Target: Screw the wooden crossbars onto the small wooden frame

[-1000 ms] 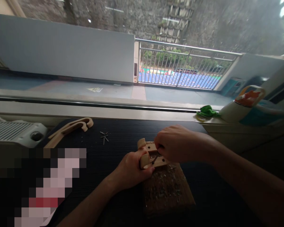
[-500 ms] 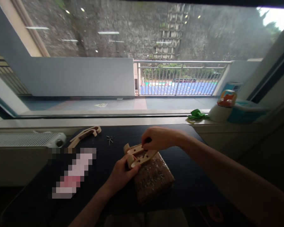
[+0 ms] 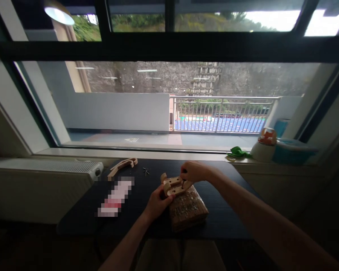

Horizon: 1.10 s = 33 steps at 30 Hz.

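Observation:
On a brown, tape-wrapped package point(image 3: 188, 210) rests a pale wooden assembly point(image 3: 176, 191): two side-by-side bars with dark holes and rounded ends. My left hand point(image 3: 158, 203) is closed around its near left end, thumb on top. Above its right part, my right hand point(image 3: 193, 171) pinches a small dark tool point(image 3: 183, 183) with a thin shaft, pointing down at the nearer bar. The fingers hide most of this tool, so I cannot tell its exact kind. Several small metal screws point(image 3: 146, 171) lie loose on the dark table, left of the assembly.
Curved wooden pieces point(image 3: 123, 165) lie at the back left of the dark table point(image 3: 226, 207). A blurred pink-and-white item point(image 3: 116, 197) is nearby. Beyond stand a radiator point(image 3: 45, 165) and a windowsill with a green cloth point(image 3: 237, 152), a white-and-orange container point(image 3: 264, 146) and a blue box point(image 3: 293, 151).
The camera view has tilted up and shifted left, so everything sits lower and farther right. Both hands keep their hold; the tool's shaft now looks more upright.

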### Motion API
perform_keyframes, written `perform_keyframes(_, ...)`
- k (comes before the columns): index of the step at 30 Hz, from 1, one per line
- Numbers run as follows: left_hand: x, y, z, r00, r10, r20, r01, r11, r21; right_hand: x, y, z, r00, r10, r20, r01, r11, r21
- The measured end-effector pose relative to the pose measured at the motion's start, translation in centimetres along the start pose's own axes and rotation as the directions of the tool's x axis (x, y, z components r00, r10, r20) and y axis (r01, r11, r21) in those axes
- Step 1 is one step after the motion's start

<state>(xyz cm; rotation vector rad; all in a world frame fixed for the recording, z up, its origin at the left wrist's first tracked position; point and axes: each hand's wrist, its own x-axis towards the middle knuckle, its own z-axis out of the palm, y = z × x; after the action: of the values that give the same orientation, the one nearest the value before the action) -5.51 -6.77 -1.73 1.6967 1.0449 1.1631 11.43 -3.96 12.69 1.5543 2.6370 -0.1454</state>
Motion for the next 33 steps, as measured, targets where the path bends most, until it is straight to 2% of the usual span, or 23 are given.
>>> perform_keyframes(4,0.0,-0.1,0.0,0.999,-0.016,-0.033,0.017,1.0,0.017,-0.8,0.0,-0.1,1.0,-0.001,0.006,0.001,1.0,0.018)
perform_keyframes(8,0.1,-0.4,-0.2,0.998,-0.055,-0.031,0.057,0.996,0.072,-0.1,0.8,-0.1,0.998,-0.02,0.053,0.019,1.0,0.022)
perform_keyframes(13,0.3,-0.3,-0.5,0.992,-0.127,-0.015,0.128,0.982,0.142,1.3,2.3,-1.2,0.971,-0.169,0.171,0.156,0.984,0.086)
perform_keyframes(19,0.5,0.0,-0.6,0.981,-0.191,-0.015,0.19,0.96,0.204,2.6,2.6,-1.9,0.931,-0.238,0.275,0.233,0.971,0.051)
perform_keyframes(23,0.6,-0.3,-0.6,0.975,-0.22,-0.02,0.218,0.948,0.231,3.5,1.5,-1.8,0.915,-0.227,0.334,0.242,0.97,-0.002)
perform_keyframes(27,0.5,-0.6,-0.5,0.973,-0.232,-0.016,0.229,0.942,0.247,4.4,0.7,-1.3,0.92,-0.233,0.315,0.252,0.967,-0.022)
perform_keyframes(31,0.4,-0.9,-0.6,0.974,-0.225,-0.019,0.222,0.939,0.261,4.7,1.1,-1.3,0.941,-0.189,0.28,0.203,0.979,-0.022)
perform_keyframes(33,0.3,-0.9,-0.6,0.976,-0.217,-0.023,0.216,0.939,0.266,4.5,1.3,-1.8,0.936,-0.179,0.302,0.2,0.979,-0.038)
